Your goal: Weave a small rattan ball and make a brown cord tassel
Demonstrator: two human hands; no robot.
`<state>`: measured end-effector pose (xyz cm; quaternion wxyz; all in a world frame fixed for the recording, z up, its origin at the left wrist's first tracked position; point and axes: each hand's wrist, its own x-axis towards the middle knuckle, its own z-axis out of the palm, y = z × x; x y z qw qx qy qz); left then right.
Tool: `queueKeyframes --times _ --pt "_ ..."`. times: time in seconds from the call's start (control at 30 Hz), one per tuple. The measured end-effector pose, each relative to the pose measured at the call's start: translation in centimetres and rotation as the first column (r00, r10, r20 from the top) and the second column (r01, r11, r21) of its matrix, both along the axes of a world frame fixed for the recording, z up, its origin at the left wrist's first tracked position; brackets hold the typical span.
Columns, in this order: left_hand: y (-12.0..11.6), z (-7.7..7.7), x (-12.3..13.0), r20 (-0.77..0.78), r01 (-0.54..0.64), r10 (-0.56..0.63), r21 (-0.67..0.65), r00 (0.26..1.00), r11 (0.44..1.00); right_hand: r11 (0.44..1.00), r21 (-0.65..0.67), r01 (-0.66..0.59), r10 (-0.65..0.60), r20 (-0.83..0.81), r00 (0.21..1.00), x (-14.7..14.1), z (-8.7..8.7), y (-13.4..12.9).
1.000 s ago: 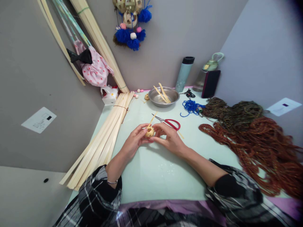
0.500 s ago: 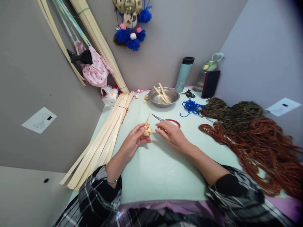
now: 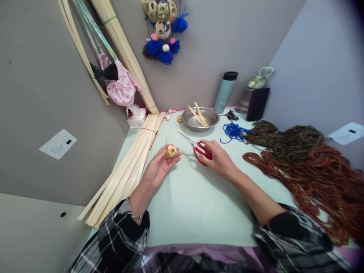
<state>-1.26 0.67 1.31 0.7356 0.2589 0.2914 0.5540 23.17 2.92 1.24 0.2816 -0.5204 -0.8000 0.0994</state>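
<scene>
As a metal bowl (image 3: 200,128) of pale strips (image 3: 199,112) stands beyond the scissors (image 3: 193,144), a bundle of flat strips (image 3: 127,167) borders the pale green table (image 3: 184,204) at left, with blue cord (image 3: 233,132) and a rust-brown cord heap (image 3: 332,178) at right. A tumbler (image 3: 224,94) and a phone (image 3: 258,104) stand at the back. Near the table's middle, the left hand (image 3: 157,167) cradles a small woven ball (image 3: 171,151), fingers curled against it; the right hand (image 3: 218,159) is closed on the scissors' red handles, blades angled forward and left.

Smooth, shiny metal scissor blades (image 3: 186,138)
</scene>
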Motion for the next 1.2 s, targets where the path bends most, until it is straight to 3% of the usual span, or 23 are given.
queueKeyframes --times 0.1,0.27,0.53,1.2 --pt "0.2 -0.2 0.0 0.015 -0.029 0.028 0.032 0.999 0.999 0.984 0.044 -0.175 0.180 -0.207 0.962 -0.4 0.7 -0.7" --pt "0.1 -0.5 0.3 0.027 -0.024 0.022 0.096 0.999 0.995 0.954 0.075 -0.292 0.297 -0.068 0.953 -1.7 1.3 -1.9" --pt "-0.6 -0.1 0.9 -0.048 0.019 -0.014 0.113 0.999 0.993 0.959 0.114 -0.261 0.254 0.073 0.965 -2.1 0.4 -1.8" --pt "-0.5 -0.1 0.5 -0.123 0.047 -0.035 0.095 0.992 0.994 0.970 0.027 -0.241 0.226 0.262 0.938 -1.2 1.9 -2.3"
